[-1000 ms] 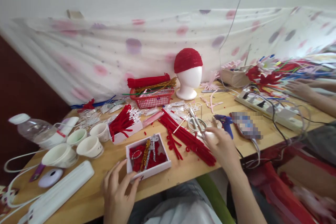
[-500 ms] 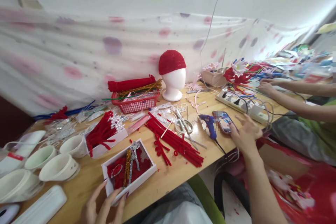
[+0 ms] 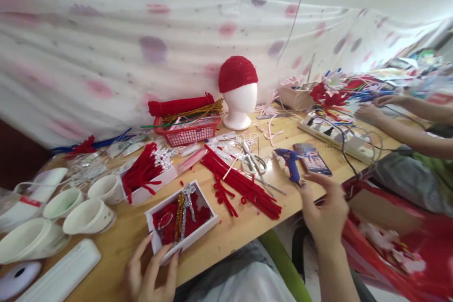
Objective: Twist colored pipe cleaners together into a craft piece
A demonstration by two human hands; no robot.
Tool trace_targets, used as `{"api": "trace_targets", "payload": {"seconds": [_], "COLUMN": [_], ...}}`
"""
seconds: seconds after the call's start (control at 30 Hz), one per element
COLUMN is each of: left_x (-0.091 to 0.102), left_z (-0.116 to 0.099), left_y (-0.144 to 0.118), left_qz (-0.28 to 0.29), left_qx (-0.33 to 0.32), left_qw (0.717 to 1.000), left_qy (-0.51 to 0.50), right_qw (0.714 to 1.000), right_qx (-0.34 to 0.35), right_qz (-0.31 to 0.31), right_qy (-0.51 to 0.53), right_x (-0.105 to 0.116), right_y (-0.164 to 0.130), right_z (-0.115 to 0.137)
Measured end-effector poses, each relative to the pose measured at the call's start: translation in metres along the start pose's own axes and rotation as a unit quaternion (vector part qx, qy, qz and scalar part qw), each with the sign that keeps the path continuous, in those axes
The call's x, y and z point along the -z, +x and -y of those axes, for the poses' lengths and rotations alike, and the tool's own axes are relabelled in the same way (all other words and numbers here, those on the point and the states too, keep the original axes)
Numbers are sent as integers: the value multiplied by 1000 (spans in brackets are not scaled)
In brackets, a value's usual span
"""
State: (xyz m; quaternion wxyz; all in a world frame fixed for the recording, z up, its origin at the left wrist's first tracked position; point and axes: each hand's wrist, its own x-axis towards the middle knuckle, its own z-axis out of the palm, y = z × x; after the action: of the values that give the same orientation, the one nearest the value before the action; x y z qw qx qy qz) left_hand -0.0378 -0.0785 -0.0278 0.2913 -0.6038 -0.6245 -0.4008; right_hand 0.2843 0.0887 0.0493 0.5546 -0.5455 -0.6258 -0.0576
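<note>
My left hand (image 3: 150, 271) rests at the near corner of the white box (image 3: 182, 219), fingers spread and touching its rim, not closed round it. The box sits on the wooden table (image 3: 233, 236) near the front edge, holding red stems and a silver ornament. That contact matches the frames of a second ago; the box has barely shifted.

The change is on the other side. My right hand (image 3: 323, 210) was down among the scissors (image 3: 254, 163) a second ago, then went out flat towards the phone (image 3: 314, 163); it now hangs back off the table edge, fingers loosely spread, grasping nothing. It is nearest the blue glue gun (image 3: 292, 163) and the phone, touching neither.

Judgement: the right hand has come away empty from both reaches, so nothing has been picked up, and the box alone is under my control.

Red pipe cleaners (image 3: 244, 184) lie between box and scissors. A foam head with a red cap (image 3: 238, 92) stands behind. Another person's hands (image 3: 371, 111) work at the far right, well apart from mine.
</note>
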Motion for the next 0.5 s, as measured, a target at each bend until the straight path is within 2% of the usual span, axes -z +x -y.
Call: {"api": "trace_targets", "payload": {"seconds": [0.03,0.1,0.13,0.2,0.3,0.4,0.5], "left_x": [1,1,2,2,3,4,7], "left_z": [-2,-4,-5,-6,-5,0,11], "left_y": [1,3,4,3,-1,-3,-2], "left_qz": [2,7,9,15,28,29,10], "left_qx": [1,7,11,17,23,41,39], "left_qw": [1000,1000,1000,1000,999,999,998], "left_qy": [3,6,5,0,-5,3,38], "right_qw": [996,966,947,917,888,866,876], "right_qx": [34,85,98,115,131,133,117], "right_qz": [80,233,294,372,438,481,469], "right_qy": [25,71,85,91,37,-24,-5], "right_x": [-8,-26,-35,-51,-73,-85,-88], "right_y": [-1,-5,-7,-14,-24,-28,-25], "right_z": [8,26,35,53,72,78,75]}}
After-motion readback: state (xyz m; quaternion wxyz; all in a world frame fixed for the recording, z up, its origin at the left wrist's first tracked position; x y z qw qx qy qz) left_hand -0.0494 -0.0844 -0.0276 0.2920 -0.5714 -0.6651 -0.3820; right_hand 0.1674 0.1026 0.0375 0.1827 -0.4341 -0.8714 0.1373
